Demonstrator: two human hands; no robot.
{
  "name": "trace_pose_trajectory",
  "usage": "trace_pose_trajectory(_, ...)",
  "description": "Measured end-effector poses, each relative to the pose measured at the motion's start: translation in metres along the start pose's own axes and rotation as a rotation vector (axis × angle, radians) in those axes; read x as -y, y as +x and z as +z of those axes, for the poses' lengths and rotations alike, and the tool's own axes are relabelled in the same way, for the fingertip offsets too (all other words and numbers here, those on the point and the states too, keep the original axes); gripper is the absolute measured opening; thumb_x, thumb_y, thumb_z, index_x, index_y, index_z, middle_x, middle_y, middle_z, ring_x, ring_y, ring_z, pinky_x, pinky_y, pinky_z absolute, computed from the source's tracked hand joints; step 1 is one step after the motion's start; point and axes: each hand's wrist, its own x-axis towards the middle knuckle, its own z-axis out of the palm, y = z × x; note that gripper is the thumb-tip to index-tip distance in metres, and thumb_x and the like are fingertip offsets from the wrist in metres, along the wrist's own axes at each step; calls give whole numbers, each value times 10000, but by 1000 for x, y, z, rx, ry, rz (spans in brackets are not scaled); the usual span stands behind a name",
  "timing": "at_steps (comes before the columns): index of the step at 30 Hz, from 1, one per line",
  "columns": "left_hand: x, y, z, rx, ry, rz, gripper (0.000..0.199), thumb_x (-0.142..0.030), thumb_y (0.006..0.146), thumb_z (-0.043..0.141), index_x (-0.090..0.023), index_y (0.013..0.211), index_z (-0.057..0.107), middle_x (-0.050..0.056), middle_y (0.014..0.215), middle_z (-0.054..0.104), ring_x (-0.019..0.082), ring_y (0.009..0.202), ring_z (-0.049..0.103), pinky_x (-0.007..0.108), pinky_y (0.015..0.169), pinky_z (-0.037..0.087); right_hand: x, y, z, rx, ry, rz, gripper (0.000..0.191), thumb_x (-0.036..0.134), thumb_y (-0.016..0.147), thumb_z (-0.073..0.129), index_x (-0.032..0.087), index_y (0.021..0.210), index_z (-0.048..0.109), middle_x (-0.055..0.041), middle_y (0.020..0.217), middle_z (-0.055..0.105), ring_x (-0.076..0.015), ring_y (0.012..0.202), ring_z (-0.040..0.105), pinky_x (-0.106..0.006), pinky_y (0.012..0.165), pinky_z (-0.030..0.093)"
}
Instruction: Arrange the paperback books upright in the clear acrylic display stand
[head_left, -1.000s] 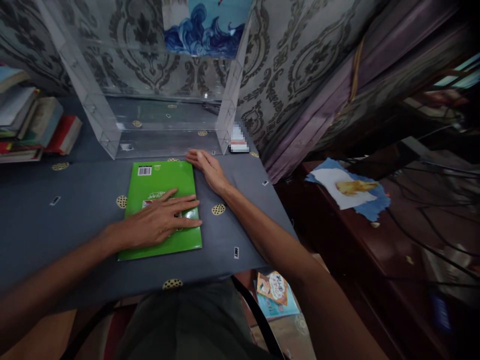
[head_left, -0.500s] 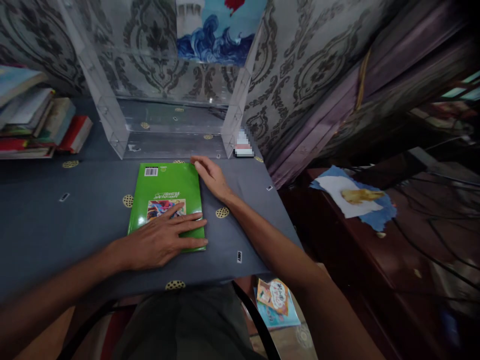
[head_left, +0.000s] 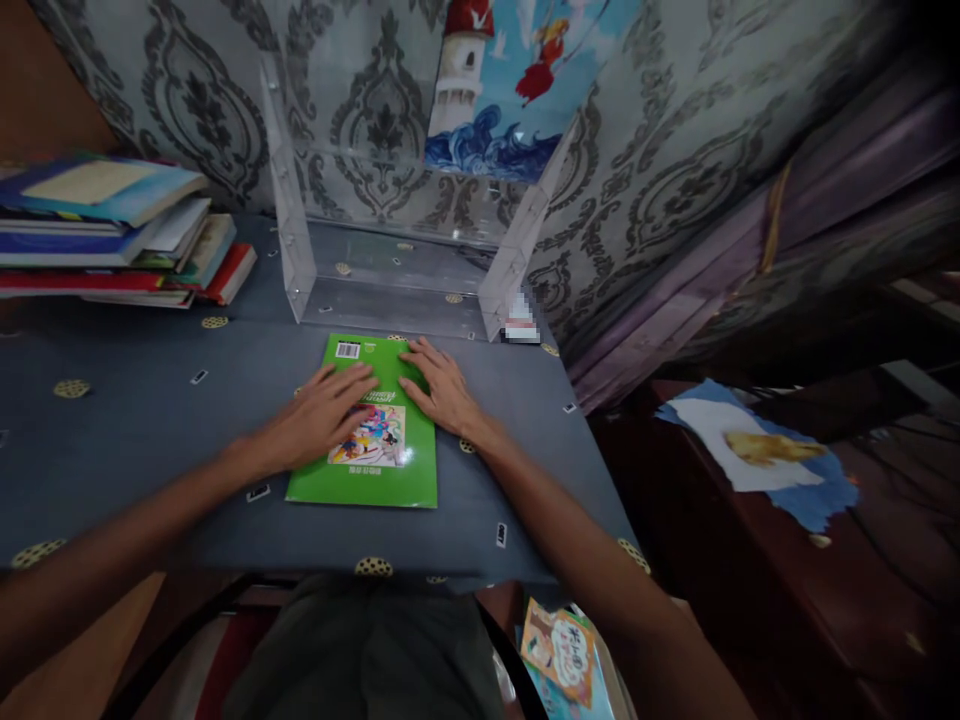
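Observation:
A green book (head_left: 405,485) lies flat on the table (head_left: 187,400), its barcode at the far left corner and a colourful picture in the middle of its cover. My left hand (head_left: 319,415) rests over the book's left side, palm down with the fingers stretched out and holding nothing. On the book's far right edge lies my right hand (head_left: 442,385), fingers apart, nothing gripped. Just beyond the book stands a clear acrylic rack (head_left: 397,305), which neither hand touches.
A stack of books (head_left: 112,230) stands at the far left. Behind the rack hangs a picture (head_left: 499,120). To the right, a cloth with a yellowish item (head_left: 772,448) lies on a dark red surface. More books (head_left: 559,650) sit below the table's front edge.
The view has shifted left. My left hand has moved from the book's near part up to its left side, uncovering the cover picture. My right hand now reaches further onto the book.

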Motion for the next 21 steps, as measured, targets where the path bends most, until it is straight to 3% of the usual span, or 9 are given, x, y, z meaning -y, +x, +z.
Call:
trace_pose_trajectory(3,16,-5,-3,-9,21,-126,570,-482,1082,310,-133,1489,504,180,1607,470,302,1516,408,560,1231,349,2,0,-1,1,26,2,442,377,997,538,194,1394,607,-162,1586,506,-301,1560,344,-603,1241,285)
trace_pose_trajectory(5,15,-14,-4,13,29,-143,579,-493,1081,307,-145,1499,501,173,1610,468,303,1522,399,550,1224,363,3,-1,-2,3,32,9,439,372,1000,535,183,1390,609,-170,1586,503,-305,1563,337,-605,1239,283)
trace_pose_trajectory(14,-34,-67,-3,17,70,6,521,-454,1100,306,-220,1525,494,127,1629,454,281,1530,392,536,1269,287,11,0,0,18,17,72,434,296,1012,532,162,1421,588,-171,1619,460,-302,1578,302,-601,1257,254)
trace_pose_trajectory(17,-37,-74,-1,25,34,4,504,-428,1096,336,-252,1552,460,118,1653,418,291,1539,374,555,1259,299,28,-12,0,30,-2,129,472,311,1012,551,155,1456,559,-191,1648,404,-324,1587,273,-635,1260,228)
trace_pose_trajectory(21,-36,-76,5,3,-20,-28,514,-418,1096,337,-255,1577,415,118,1679,371,297,1557,336,564,1243,329,70,-52,1,94,-76,99,518,392,1028,544,143,1482,537,-224,1674,332,-360,1597,228,-676,1248,235)
